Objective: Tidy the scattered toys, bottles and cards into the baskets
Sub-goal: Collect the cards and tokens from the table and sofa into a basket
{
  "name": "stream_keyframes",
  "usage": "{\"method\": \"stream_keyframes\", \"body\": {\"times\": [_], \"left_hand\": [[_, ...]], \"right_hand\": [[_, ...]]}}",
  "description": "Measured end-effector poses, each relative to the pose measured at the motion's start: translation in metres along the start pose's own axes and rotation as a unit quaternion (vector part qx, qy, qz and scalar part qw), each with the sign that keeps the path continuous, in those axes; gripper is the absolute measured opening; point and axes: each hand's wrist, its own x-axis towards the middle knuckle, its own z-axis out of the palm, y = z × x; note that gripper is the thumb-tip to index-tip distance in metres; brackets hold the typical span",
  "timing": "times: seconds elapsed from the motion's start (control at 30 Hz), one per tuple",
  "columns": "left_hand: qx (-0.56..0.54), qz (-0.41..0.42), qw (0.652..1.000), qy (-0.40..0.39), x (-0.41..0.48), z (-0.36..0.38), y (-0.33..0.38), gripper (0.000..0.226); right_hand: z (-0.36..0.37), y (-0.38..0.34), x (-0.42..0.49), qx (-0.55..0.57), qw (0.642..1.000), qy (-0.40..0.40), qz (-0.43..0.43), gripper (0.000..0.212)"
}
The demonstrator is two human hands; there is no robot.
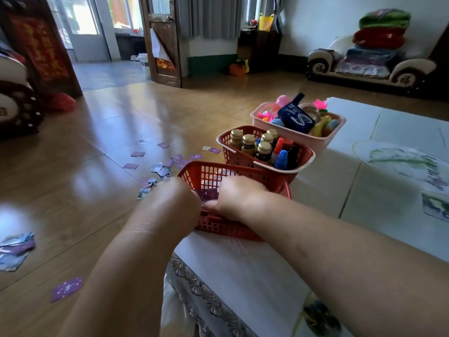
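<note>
Three baskets stand in a row on a white table (pixel 364 186) with a leaf print and a lace-edged cover. The row runs along the table's left edge, away from the person and toward the far right. Below the table lies a glossy wood-look floor (pixel 97 142). A brown door (pixel 165 45) stands open at the back beside grey curtains (pixel 211 15), and a sofa (pixel 364 66) at far right carries folded blankets (pixel 381 32).

The pink basket (pixel 303 137), farthest off, is heaped with toys (pixel 298 115). The middle red basket (pixel 233 154) holds upright bottles (pixel 263 148), caps pointing up. Its long axis runs from far left to near right.

The near red basket (pixel 228 229) sits at the table's left edge, its long side lying roughly across the view. Both hands reach into it. Between them is a small stack of purple cards (pixel 209 195), patterned backs facing up, inside the basket. The stack looks near square, so no long axis can be given.

The right hand (pixel 239 198) pinches the stack, with the thumb (pixel 212 204) laid on top and the fingers curled over beyond. The left hand (pixel 178 198) touches the stack's left edge. Its fingers are hidden behind the back of the hand, so its grip cannot be told.

Loose cards (pixel 167 164) are scattered on the floor just left of the table. A small heap (pixel 14 249) and a single purple card (pixel 66 288) lie well apart, nearer the person.
</note>
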Motion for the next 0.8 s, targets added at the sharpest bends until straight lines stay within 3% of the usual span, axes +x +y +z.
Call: {"method": "stream_keyframes", "body": {"times": [0.07,0.2,0.27,0.4,0.53,0.6,0.8], "left_hand": [[0.02,0.048,0.998,0.04,-0.002,0.001,0.003,0.017],[-0.111,0.158,0.974,0.117,-0.021,0.005,0.021,0.028],[-0.151,0.251,0.953,0.071,-0.042,0.012,0.035,0.019],[-0.031,0.382,0.914,-0.135,-0.093,0.042,0.053,0.012],[0.155,0.418,0.866,-0.225,-0.119,0.087,0.049,0.044],[0.204,0.438,0.85,-0.21,-0.121,0.097,0.049,0.043],[0.204,0.451,0.849,-0.188,-0.138,0.106,0.06,0.026]], "right_hand": [[-0.016,0.012,-0.016,0.068,0.996,0.048,-0.014,0.031],[-0.044,0.074,-0.078,0.208,0.972,0.111,-0.009,0.026],[-0.045,0.112,-0.123,0.255,0.963,0.089,0.018,0.018],[-0.016,0.164,-0.2,0.207,0.976,-0.019,0.063,0.012],[0.029,0.18,-0.253,0.046,0.992,-0.112,-0.037,0.06],[0.045,0.179,-0.272,0.033,0.995,-0.069,-0.062,0.06],[0.085,0.174,-0.31,-0.022,0.986,0.108,-0.127,0.033]]}}
